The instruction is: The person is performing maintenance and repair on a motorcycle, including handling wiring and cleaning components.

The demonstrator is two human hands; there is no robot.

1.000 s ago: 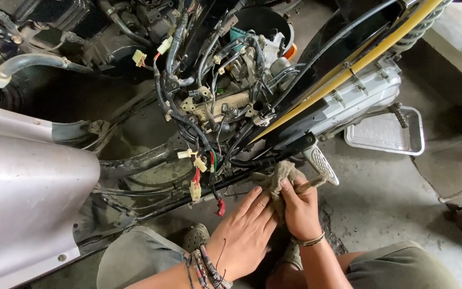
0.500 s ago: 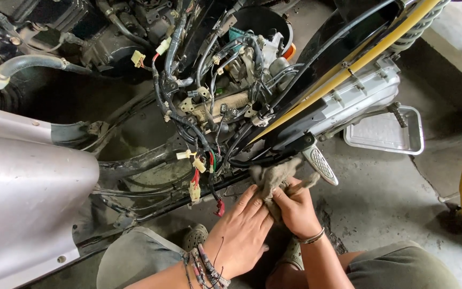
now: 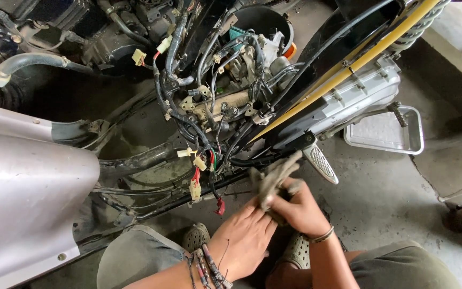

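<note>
On stained concrete floor beside a stripped scooter, right hand fingers clamp a grimy rag; left hand fingers lie flat, touching it.

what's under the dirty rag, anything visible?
Both hands grip the rag: right hand clutches it from below, left hand touches its lower edge. Its upper end lies against a black frame bar beside the footpeg. Whatever is beneath the cloth is covered.
</note>
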